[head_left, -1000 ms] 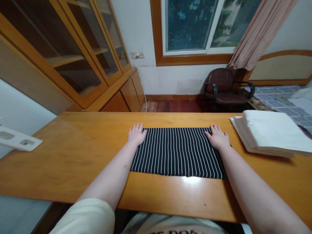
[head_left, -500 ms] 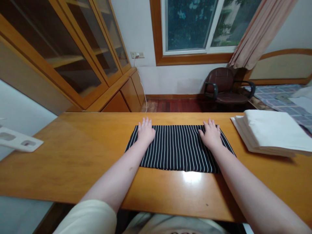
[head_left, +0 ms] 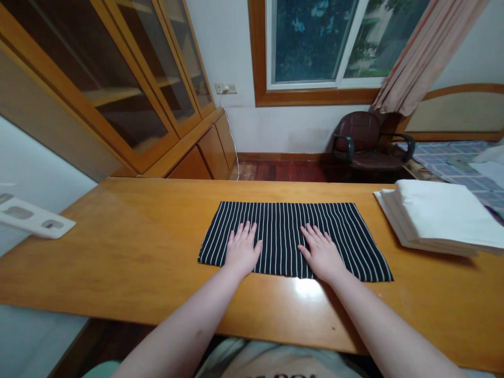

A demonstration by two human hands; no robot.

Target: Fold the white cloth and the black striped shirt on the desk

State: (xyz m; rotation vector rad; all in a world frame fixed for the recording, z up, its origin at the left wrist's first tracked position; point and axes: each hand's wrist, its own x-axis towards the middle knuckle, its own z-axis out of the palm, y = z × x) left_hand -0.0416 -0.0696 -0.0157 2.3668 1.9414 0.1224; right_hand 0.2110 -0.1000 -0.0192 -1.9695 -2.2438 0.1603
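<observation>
A black cloth with white stripes (head_left: 279,236) lies flat on the wooden table, spread as a wide rectangle. My left hand (head_left: 242,249) rests palm down on its left part, fingers stretched out and apart. On the right of the cloth's middle, my right hand (head_left: 321,252) also lies flat with its fingers spread. Both wrists cross the cloth's near edge. Neither hand grips anything. The cloth's far edge and its side corners show uncovered.
A stack of folded white cloth or sheets (head_left: 441,215) sits at the table's right. At the left edge is a white plastic piece with holes (head_left: 35,218). Beyond the wooden table (head_left: 137,236) stand a glass-door cabinet (head_left: 157,131) and a brown armchair (head_left: 360,139).
Both hands have slid from the cloth's far edge towards me and closer together. The far corners and the near right corner now show uncovered.
</observation>
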